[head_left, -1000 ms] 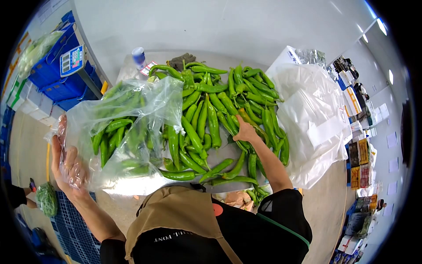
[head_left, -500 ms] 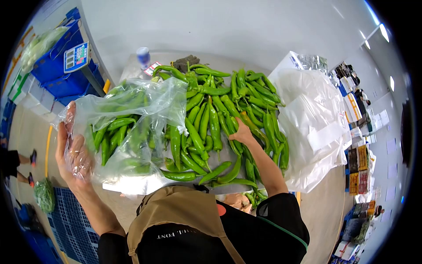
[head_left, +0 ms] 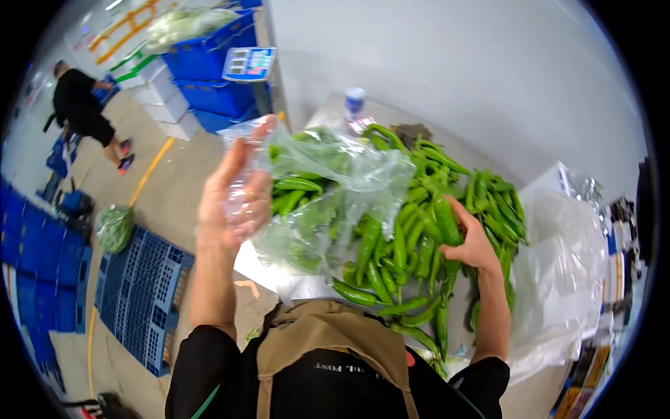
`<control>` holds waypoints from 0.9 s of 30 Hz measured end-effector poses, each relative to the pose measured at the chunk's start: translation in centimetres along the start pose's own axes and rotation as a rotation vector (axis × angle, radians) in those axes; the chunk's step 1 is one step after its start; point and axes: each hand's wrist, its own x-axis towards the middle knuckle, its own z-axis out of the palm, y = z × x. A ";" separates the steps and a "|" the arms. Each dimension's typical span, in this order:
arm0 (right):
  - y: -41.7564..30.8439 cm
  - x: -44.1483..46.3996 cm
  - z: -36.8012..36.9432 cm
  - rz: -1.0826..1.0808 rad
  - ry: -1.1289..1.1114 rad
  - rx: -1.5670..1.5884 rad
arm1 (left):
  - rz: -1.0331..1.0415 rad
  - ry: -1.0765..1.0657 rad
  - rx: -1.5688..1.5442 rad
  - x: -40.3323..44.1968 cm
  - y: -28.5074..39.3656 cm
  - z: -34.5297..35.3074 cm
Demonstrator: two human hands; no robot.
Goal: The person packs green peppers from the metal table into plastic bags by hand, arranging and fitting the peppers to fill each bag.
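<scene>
My left hand [head_left: 239, 192] is raised at the left end of the table, its curled fingers wrapped in the film of a clear plastic bag [head_left: 373, 171] and holding it. Several green peppers show through the bag's film. Over the pile of long green peppers [head_left: 401, 251], my right hand [head_left: 474, 244] is closed around a large green pepper [head_left: 447, 220], thumb on the near side. Whether more peppers are in that grip, I cannot tell.
A white plastic sheet [head_left: 551, 258] covers the table's right end. At the back stand a blue-and-white cup [head_left: 354, 101] and a dark cloth-like lump [head_left: 412, 134]. Blue crates [head_left: 213, 52], a scale display [head_left: 249, 64], a blue pallet [head_left: 136, 300] and a walking person [head_left: 84, 105] are leftward.
The view has swung left, bringing the crates and walking person further in. My right hand now lifts a large pepper from the pile. The left hand still holds the bag.
</scene>
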 end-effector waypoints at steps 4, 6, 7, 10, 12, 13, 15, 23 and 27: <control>-7.9 5.6 6.3 -0.205 -0.333 -0.152 | -0.022 -0.034 0.036 -0.8 0.8 1.1; -9.5 8.9 10.3 -0.487 -0.381 -0.172 | -0.010 -0.012 0.056 -1.6 1.5 1.8; -10.5 10.6 12.0 -0.584 -0.409 -0.183 | 0.009 0.016 0.066 -2.2 1.9 2.3; -9.8 16.6 17.2 -0.757 -0.377 -0.367 | 0.071 -0.021 0.109 -4.0 4.0 3.3; -5.5 20.7 20.8 -0.832 -0.208 -0.695 | 0.071 -0.055 0.135 -5.0 4.9 3.6; -1.9 22.8 22.7 -0.912 -0.051 -0.909 | 0.077 -0.047 0.146 -5.2 4.9 3.7; 1.8 24.1 25.0 -0.880 0.048 -0.981 | 0.158 0.054 0.206 -5.6 5.1 3.5; 0.4 3.9 17.9 -0.603 0.205 -0.470 | 0.096 -0.177 0.064 -6.7 7.1 -1.4; 5.2 -5.6 14.8 0.111 0.325 -0.726 | 0.144 -0.148 0.192 -6.0 5.9 -1.9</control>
